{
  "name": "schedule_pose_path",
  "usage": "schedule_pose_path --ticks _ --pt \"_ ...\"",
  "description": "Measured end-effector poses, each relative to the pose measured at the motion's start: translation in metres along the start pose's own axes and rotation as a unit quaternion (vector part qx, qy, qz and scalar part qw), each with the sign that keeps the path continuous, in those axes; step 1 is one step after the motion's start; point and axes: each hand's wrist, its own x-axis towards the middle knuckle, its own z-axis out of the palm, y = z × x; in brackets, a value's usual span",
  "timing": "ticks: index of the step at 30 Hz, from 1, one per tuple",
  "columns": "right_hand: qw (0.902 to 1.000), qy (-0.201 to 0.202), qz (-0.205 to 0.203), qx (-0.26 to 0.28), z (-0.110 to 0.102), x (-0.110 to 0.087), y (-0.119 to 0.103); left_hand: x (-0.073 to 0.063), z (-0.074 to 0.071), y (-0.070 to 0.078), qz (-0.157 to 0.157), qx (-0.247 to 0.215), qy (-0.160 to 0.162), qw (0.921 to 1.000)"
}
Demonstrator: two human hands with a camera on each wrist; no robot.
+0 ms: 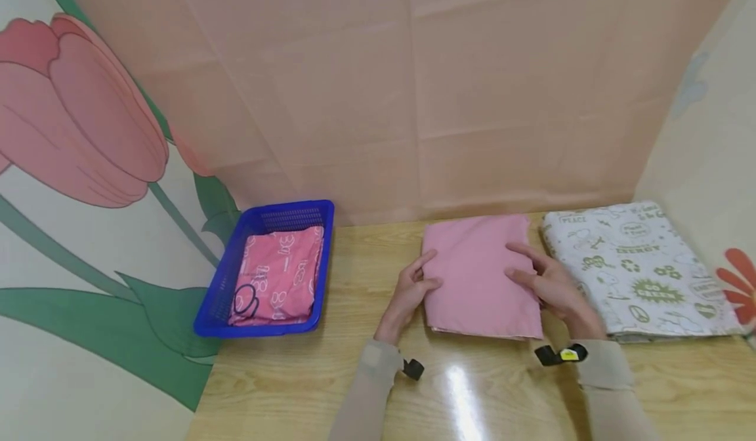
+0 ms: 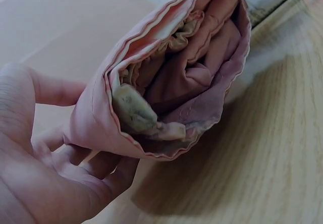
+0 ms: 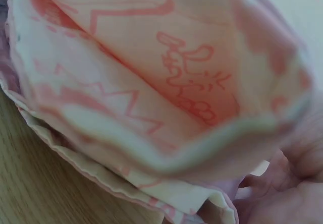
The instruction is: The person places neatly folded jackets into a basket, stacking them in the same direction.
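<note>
Between my two hands is a folded pink cloth (image 1: pixel 475 280), raised a little off the wooden table. My left hand (image 1: pixel 409 296) grips its left edge, the thumb on the upper face. At the right edge my right hand (image 1: pixel 555 289) pinches the cloth, thumb and forefinger on top. In the left wrist view, layered folds and a pale tag (image 2: pixel 132 108) show inside the open end of the bundle. The right wrist view looks into another fold, where a white lining (image 3: pixel 197 77) carries pink drawings; the right fingers there are partly hidden.
On the left stands a blue plastic basket (image 1: pixel 203 328) holding a folded pink printed cloth (image 1: pixel 277 273) with a dark blue looped band (image 1: pixel 245 298) on it. A folded white cloth (image 1: pixel 626 270) with green print lies at the right. A hanging beige sheet (image 1: pixel 413 100) borders the table's back.
</note>
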Motion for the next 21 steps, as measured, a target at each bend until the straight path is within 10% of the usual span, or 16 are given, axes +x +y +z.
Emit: schedule_pose_path --ticks 21 --pt "0.9997 0.009 -0.005 0.023 0.012 -0.004 -0.016 -0.009 -0.004 0.026 0.025 0.029 0.017 0.9991"
